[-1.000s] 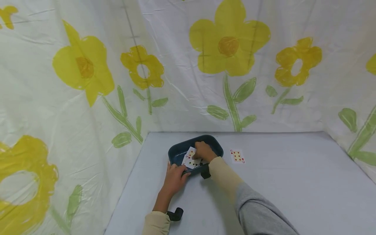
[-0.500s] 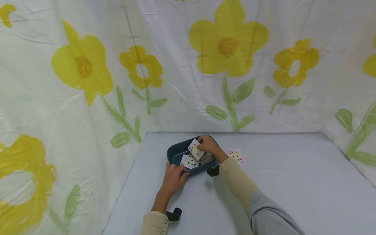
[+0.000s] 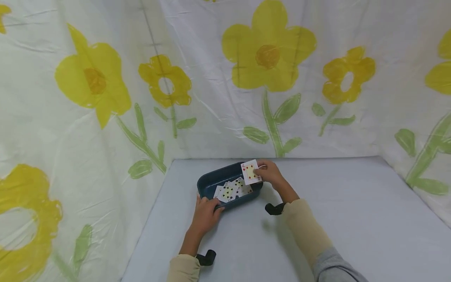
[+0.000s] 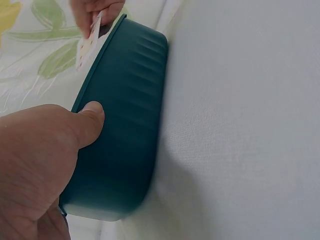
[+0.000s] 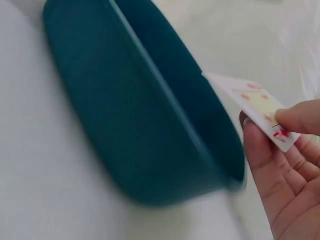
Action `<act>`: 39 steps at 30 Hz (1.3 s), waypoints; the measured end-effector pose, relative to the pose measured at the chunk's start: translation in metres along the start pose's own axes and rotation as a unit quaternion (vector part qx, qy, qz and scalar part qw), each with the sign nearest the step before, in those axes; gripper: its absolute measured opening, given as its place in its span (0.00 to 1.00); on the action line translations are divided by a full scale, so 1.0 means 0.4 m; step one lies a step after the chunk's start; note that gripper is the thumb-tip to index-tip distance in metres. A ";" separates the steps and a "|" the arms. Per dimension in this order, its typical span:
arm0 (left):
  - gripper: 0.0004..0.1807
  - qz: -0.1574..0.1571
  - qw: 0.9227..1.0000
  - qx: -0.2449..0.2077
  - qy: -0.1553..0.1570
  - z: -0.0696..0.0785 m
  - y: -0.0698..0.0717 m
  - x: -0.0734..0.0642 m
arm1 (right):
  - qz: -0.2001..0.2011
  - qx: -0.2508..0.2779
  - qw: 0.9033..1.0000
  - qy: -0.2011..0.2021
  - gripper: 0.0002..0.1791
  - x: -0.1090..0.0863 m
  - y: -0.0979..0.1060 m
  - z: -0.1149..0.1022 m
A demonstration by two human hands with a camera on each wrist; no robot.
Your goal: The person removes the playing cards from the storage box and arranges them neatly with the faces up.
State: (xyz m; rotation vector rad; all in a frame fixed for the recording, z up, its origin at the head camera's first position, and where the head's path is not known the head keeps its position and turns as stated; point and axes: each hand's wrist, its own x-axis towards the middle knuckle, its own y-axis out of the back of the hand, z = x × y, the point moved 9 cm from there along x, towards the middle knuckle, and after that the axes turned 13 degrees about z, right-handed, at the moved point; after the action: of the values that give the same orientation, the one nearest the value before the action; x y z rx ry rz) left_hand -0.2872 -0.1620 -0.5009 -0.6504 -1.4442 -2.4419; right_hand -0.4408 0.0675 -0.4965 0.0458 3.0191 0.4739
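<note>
My left hand grips the near-left rim of a dark teal tray, its thumb on the outer wall in the left wrist view. Between thumb and fingers, my right hand pinches a playing card, the four of diamonds, face toward me. In the head view this card overlaps the tray's right end. Seen from the right wrist, the card tilts beside the tray rim. Several playing cards lie overlapping, face up, on the tray's floor.
The tray stands on a white-covered table, near its back edge. A white curtain with yellow flowers hangs behind and to the sides. Dark wrist mounts stick out from both wrists.
My right hand has lifted the four of diamonds out of the tray and carried it to the right. The six of diamonds on the table no longer shows. My left hand keeps its grip.
</note>
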 end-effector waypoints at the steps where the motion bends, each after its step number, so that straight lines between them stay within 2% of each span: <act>1: 0.07 -0.002 1.000 0.000 0.001 -0.001 -0.001 0.000 | 0.005 0.008 1.000 -0.011 0.18 0.002 0.015 0.015; 5: 0.07 -0.006 1.000 0.001 0.004 -0.006 -0.007 -0.001 | 0.026 0.020 0.999 -0.032 0.19 0.005 0.079 0.063; 10: 0.08 -0.008 1.000 -0.001 0.009 -0.008 -0.009 0.001 | 0.048 -0.005 0.998 -0.051 0.25 0.008 0.154 0.120; 14: 0.08 -0.006 1.000 -0.001 0.007 -0.008 -0.009 -0.001 | 0.066 -0.006 0.996 -0.068 0.25 0.005 0.202 0.160; 21: 0.08 0.006 1.000 -0.010 -0.004 -0.002 -0.001 -0.003 | 0.099 -0.054 0.991 -0.071 0.23 -0.010 0.268 0.198; 29: 0.08 0.002 1.000 -0.009 -0.006 0.003 -0.007 -0.001 | 0.124 -0.118 0.983 -0.072 0.23 -0.021 0.349 0.248; 34: 0.08 -0.001 1.000 -0.009 -0.007 0.004 -0.010 -0.001 | 0.136 -0.163 0.975 -0.068 0.23 -0.028 0.375 0.262; 39: 0.08 0.002 1.000 -0.008 -0.003 -0.003 -0.008 0.000 | 0.156 -0.199 0.966 -0.046 0.20 -0.032 0.376 0.243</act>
State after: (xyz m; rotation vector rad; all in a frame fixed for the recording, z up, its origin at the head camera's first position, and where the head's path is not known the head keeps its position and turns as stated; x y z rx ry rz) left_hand -0.2886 -0.1615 -0.5038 -0.6649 -1.4265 -2.4532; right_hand -0.4171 0.2397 -0.5416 0.5050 2.7716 1.0629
